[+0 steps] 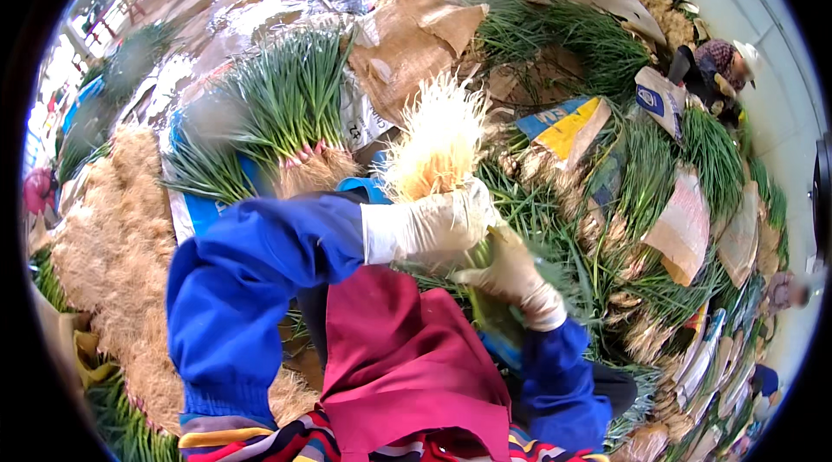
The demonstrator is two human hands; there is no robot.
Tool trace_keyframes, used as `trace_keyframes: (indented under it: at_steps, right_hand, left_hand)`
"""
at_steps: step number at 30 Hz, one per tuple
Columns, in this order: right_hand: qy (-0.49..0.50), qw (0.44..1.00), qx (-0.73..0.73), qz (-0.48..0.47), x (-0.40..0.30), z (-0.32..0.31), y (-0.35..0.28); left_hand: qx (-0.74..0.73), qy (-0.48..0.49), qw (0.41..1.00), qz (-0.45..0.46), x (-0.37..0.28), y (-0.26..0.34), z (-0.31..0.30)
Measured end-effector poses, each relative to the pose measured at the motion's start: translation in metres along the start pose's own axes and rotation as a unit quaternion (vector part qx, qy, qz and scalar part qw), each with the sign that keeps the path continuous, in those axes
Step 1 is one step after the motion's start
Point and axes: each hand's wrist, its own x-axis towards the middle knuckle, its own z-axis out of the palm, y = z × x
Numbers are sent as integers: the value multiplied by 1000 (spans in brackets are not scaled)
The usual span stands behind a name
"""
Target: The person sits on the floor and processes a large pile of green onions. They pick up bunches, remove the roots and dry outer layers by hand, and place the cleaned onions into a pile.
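My left hand (469, 213), in a whitish glove, grips a bunch of green onions whose pale, stringy roots (442, 137) fan out away from me. Nearer my body, my right hand (510, 270), also gloved, has its fingers round the green leaves of that bunch. Both blue sleeves reach in from the sides over a dark red apron (403, 345). Just behind the roots, a blue plastic container (364, 187) is partly hidden. A stack of green onions (305, 104) with reddish stem bases and brown roots stands beyond it to the left.
A long pile with tan roots outward (117, 267) lies at left. Brown sacking (416, 39) covers floor ahead. Loose green onions and a yellow-blue sack piece (569, 127) lie at right. A person in a white hat (728, 72) sits by the wall; others are farther off.
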Motion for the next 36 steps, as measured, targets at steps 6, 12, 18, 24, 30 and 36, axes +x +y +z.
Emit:
trace_keyframes:
  at_steps: [6,12,18,24,30,36]
  right_hand:
    - [182,967,176,20,-4,80,47]
    - [276,905,320,57,14,46,67]
    - [269,768,580,30,-13,-60,79]
    - [346,809,470,74,0,-69,121]
    - [354,768,501,185,3,-8,107]
    - [327,747,557,157,-13,-11,33]
  left_hand:
    - [96,-114,981,125,44,2,-17]
    - [107,-13,981,159,74,-16,-33]
    - [-356,96,853,-368,26,4,-42]
    - [-481,143,776,-383,52,9,-20]
    - [-599,-12,670,-438,45,53,26]
    - [-798,65,481,-357,52,101,35]
